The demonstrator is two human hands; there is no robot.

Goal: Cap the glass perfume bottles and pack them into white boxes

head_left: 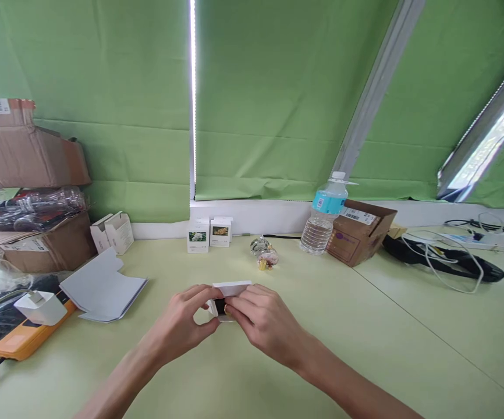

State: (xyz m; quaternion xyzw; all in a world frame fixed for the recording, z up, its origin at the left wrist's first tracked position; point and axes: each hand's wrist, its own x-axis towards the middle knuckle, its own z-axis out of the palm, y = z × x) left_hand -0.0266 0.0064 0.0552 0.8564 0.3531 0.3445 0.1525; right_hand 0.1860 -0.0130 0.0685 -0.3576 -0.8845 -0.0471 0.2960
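Between my two hands a small white box lies on the table with its lid flap raised and a dark inside showing. My left hand grips the box's left side, thumb below and fingers at the flap. My right hand is closed at the box's right side, fingertips at the opening. A bit of something gold shows beside those fingertips; most of it is hidden. Just beyond the box are a small pinkish glass bottle with a gold cap and a clear glass bottle.
Two small white picture boxes stand by the wall. A water bottle and a brown carton are at the back right, near a black device with cables. On the left are papers, an orange power strip and stacked cartons.
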